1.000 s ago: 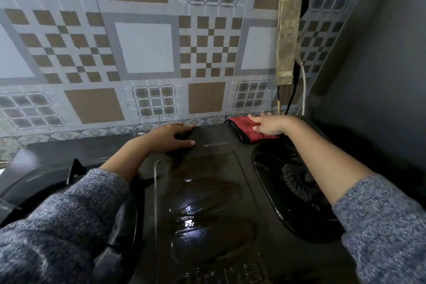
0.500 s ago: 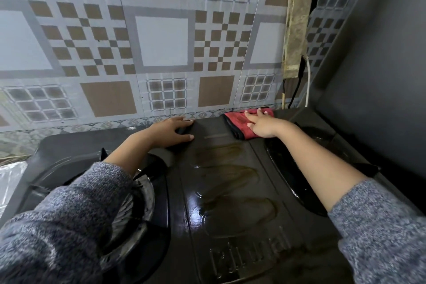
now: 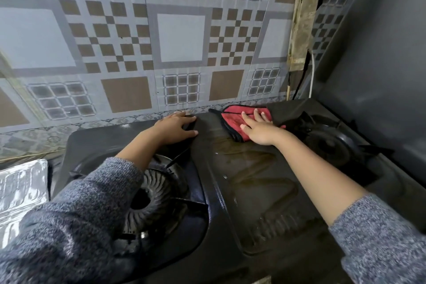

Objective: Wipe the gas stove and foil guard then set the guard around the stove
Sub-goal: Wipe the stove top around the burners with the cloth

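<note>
A black two-burner gas stove (image 3: 249,191) fills the lower view, its middle panel wet and glossy. A red cloth (image 3: 232,117) lies at the stove's back edge, right of centre. My right hand (image 3: 258,129) presses flat on the cloth, fingers spread. My left hand (image 3: 177,128) rests palm down on the stove's back edge, just left of the middle panel. The left burner (image 3: 159,191) shows beside my left sleeve; the right burner (image 3: 329,145) sits beyond my right forearm. A crinkled silver foil guard (image 3: 20,191) lies at the far left, off the stove.
A tiled wall (image 3: 143,48) rises straight behind the stove. A grimy power strip (image 3: 302,30) with black and white cables (image 3: 311,76) hangs at the back right corner. A grey wall (image 3: 380,76) closes in the right side next to the stove.
The view has shifted so more of the stove's left side and the foil guard show. My right hand and the red cloth have stayed near the back edge, sliding slightly. My left hand stays put.
</note>
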Motion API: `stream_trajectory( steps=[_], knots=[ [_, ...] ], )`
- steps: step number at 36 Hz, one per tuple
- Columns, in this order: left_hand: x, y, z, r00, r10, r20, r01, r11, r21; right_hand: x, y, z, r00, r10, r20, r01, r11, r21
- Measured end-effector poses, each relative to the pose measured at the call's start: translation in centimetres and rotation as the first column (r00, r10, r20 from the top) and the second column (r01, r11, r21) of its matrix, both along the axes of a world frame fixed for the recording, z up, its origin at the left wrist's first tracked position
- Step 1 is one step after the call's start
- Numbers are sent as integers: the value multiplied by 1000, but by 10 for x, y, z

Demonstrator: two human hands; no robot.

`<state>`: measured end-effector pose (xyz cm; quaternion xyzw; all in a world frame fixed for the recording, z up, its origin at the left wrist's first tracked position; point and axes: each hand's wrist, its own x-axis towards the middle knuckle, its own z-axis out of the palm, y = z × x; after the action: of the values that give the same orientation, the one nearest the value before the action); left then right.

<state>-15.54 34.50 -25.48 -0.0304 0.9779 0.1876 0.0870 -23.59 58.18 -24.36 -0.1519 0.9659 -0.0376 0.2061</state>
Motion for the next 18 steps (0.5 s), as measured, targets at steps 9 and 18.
stream_trajectory(
  steps=[9,18],
  knots=[
    [15,-9,0,999,-50,-7,50,997,-60,37,-14,-7,995,-51,-86,50,999,-12],
    [29,-21,4,998,-55,27,57,994,-93,66,-40,-10,987,-85,-134,78,995,-59]
  ],
)
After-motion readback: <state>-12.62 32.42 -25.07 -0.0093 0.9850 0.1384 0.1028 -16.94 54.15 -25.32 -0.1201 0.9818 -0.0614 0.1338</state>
